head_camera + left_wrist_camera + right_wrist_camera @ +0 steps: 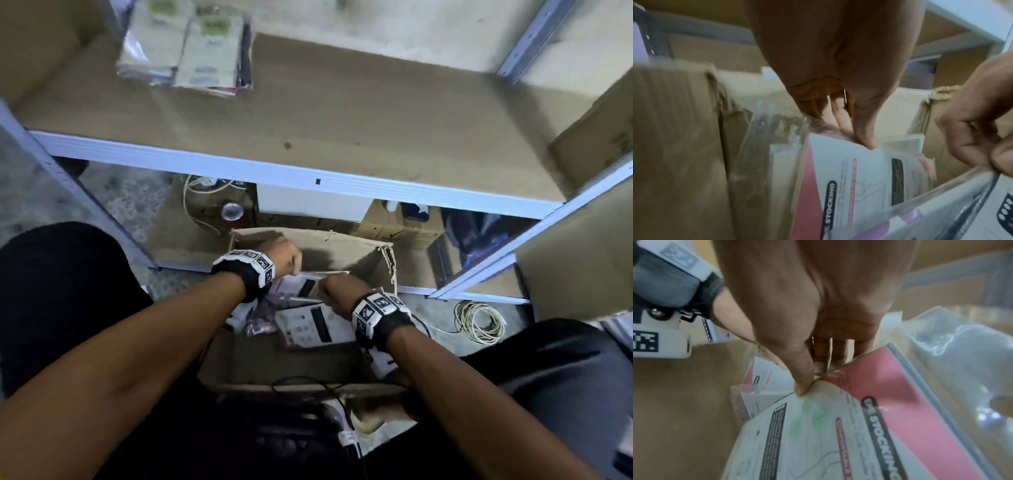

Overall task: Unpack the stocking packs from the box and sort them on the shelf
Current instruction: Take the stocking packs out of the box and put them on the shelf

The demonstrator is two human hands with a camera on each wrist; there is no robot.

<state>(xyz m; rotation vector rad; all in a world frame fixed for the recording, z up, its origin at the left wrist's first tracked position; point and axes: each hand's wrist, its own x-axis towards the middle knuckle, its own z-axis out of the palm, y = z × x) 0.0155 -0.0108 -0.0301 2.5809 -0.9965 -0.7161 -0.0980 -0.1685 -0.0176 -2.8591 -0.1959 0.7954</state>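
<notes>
An open cardboard box [301,363] sits on the floor between my knees, below the brown shelf [342,130]. Several clear-wrapped pink-and-white stocking packs [317,325] lie inside it. My left hand [294,270] pinches the top edge of one upright pack [857,175] between thumb and fingers. My right hand [326,290] pinches the top edge of another pack [869,431], thumb in front and fingers behind. The right hand [974,134] also shows at the right of the left wrist view. A stack of sorted packs [191,48] lies at the shelf's back left.
Under the shelf stand a can [232,210], a white box [308,205] and small cartons [397,228]. A coiled cable [479,322] lies on the floor to the right. A cardboard box [596,137] sits at the shelf's right end. A metal upright [68,185] rises at left.
</notes>
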